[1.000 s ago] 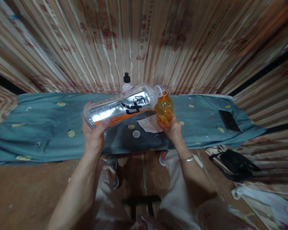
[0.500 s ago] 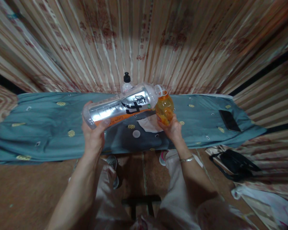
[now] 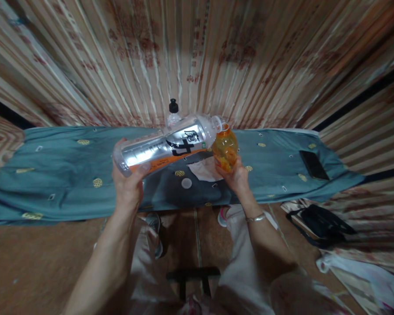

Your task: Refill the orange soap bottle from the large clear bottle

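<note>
My left hand [image 3: 128,186] grips the base end of a large clear bottle [image 3: 166,147] with a black and orange label, tipped on its side with its open neck pointing right. That neck meets the mouth of a small orange bottle [image 3: 225,148], which my right hand [image 3: 237,177] holds from below, roughly upright. A little orange liquid lies along the lower side of the large bottle. Both bottles are held above a table draped in a teal patterned cloth [image 3: 62,166].
A bottle with a black cap [image 3: 173,113] stands at the table's back edge by the striped curtain. A white round cap [image 3: 186,183] and a white paper [image 3: 206,169] lie on the cloth. A dark phone [image 3: 312,165] rests at the right end. A black bag [image 3: 321,225] sits on the floor.
</note>
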A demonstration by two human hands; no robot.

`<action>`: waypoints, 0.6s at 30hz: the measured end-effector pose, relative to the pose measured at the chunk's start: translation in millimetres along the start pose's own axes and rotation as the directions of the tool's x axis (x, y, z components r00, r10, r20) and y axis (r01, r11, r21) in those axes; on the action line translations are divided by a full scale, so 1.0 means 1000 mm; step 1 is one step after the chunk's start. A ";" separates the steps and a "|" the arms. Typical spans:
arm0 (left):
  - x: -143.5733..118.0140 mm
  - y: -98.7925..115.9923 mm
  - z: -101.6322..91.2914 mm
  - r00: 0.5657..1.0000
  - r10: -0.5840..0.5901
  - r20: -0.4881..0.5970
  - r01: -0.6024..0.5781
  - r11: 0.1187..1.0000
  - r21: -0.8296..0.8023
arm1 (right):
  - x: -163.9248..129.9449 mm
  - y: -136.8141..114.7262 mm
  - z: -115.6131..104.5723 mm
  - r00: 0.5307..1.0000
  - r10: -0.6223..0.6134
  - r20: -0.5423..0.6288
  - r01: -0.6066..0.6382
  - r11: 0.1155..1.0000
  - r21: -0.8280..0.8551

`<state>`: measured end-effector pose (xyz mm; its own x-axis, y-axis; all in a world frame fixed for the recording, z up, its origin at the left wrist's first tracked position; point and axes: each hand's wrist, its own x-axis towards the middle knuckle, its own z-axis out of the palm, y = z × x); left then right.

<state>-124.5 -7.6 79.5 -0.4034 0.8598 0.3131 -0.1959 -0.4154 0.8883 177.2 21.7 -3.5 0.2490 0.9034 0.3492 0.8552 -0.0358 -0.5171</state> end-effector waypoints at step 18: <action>0.001 -0.003 -0.003 1.000 0.009 0.000 -0.009 1.000 0.022 | 0.000 -0.001 -0.001 1.000 -0.005 0.010 0.005 1.000 -0.004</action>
<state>-127.0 -6.4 75.6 -0.4050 0.8560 0.3212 -0.1722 -0.4164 0.8927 177.1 21.3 -2.0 0.2406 0.9077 0.3437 0.8580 -0.0333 -0.5126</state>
